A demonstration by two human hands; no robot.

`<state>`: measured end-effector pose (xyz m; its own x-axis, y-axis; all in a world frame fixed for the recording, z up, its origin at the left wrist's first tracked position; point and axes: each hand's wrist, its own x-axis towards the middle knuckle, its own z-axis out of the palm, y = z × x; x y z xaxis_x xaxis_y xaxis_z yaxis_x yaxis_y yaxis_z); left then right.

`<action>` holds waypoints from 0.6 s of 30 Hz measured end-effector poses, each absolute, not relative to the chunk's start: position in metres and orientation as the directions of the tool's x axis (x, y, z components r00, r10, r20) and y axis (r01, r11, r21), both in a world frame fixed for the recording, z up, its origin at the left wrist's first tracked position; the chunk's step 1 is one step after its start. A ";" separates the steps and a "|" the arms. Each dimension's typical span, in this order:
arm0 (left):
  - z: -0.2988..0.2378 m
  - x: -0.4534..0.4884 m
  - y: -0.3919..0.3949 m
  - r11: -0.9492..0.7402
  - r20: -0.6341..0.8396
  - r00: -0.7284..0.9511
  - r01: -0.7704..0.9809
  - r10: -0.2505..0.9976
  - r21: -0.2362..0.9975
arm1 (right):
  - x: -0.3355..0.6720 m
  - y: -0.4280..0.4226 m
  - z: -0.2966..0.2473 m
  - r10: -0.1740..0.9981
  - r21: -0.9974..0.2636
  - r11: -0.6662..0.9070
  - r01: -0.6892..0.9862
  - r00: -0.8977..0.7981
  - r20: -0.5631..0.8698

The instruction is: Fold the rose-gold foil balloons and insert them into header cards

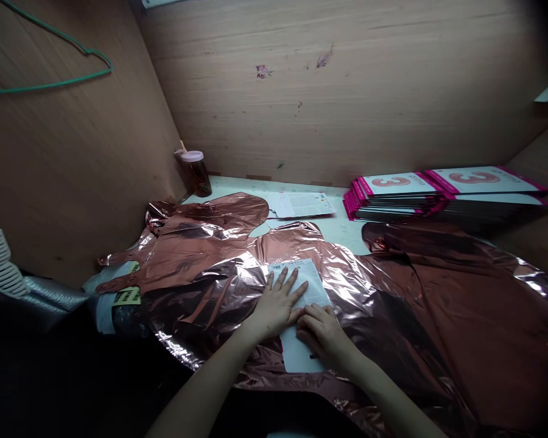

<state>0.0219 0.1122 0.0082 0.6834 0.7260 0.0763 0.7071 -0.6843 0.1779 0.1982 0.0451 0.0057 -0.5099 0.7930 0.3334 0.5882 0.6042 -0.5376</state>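
A white printed card [301,359] with a barcode at its far end lies on a flattened rose-gold foil balloon [201,267]. My left hand [277,304] rests flat on the card with its fingers spread, so it is open. My right hand [322,331] sits just to the right of it on the card, fingers curled and pressed down at the card's middle. What, if anything, lies under those fingers is hidden.
More rose-gold foil [461,304] covers the table to the right. Two stacks of pink-edged packets printed with a "3" [393,194] [484,182] stand at the back right, loose white sheets [301,204] beside them. A lidded cup [198,172] stands in the corner. Wooden walls enclose the space.
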 end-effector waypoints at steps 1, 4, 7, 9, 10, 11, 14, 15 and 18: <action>0.008 0.022 0.112 -0.684 0.084 0.682 0.709 0.727 0.172 | 0.198 0.045 0.006 0.794 -0.535 0.603 0.592 -0.516 0.323; 0.007 0.021 0.112 -0.689 0.103 0.683 0.705 0.723 0.168 | 0.200 0.046 0.008 0.796 -0.541 0.596 0.593 -0.522 0.306; 0.008 0.021 0.113 -0.691 0.092 0.687 0.701 0.721 0.177 | 0.202 0.047 0.010 0.797 -0.551 0.594 0.586 -0.524 0.301; 0.010 0.021 0.113 -0.687 0.081 0.686 0.704 0.723 0.180 | 0.202 0.046 0.011 0.794 -0.540 0.598 0.592 -0.528 0.301; 0.011 0.021 0.112 -0.685 0.077 0.684 0.706 0.725 0.180 | 0.201 0.046 0.010 0.795 -0.530 0.598 0.601 -0.527 0.300; 0.011 0.021 0.112 -0.683 0.074 0.683 0.708 0.727 0.181 | 0.200 0.045 0.010 0.798 -0.518 0.596 0.614 -0.523 0.300; 0.011 0.022 0.111 -0.682 0.086 0.679 0.709 0.729 0.180 | 0.198 0.043 0.008 0.806 -0.493 0.589 0.640 -0.510 0.301; 0.011 0.022 0.111 -0.683 0.091 0.679 0.708 0.728 0.180 | 0.198 0.042 0.008 0.806 -0.489 0.589 0.643 -0.508 0.304; 0.010 0.022 0.110 -0.685 0.094 0.681 0.704 0.726 0.189 | 0.198 0.044 0.012 0.808 -0.512 0.586 0.629 -0.504 0.305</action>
<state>0.0217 0.1103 0.0097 0.6815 0.7258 0.0937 0.7036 -0.6850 0.1891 0.1981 0.0436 0.0118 -0.5042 0.8078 0.3054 0.6287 0.5858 -0.5115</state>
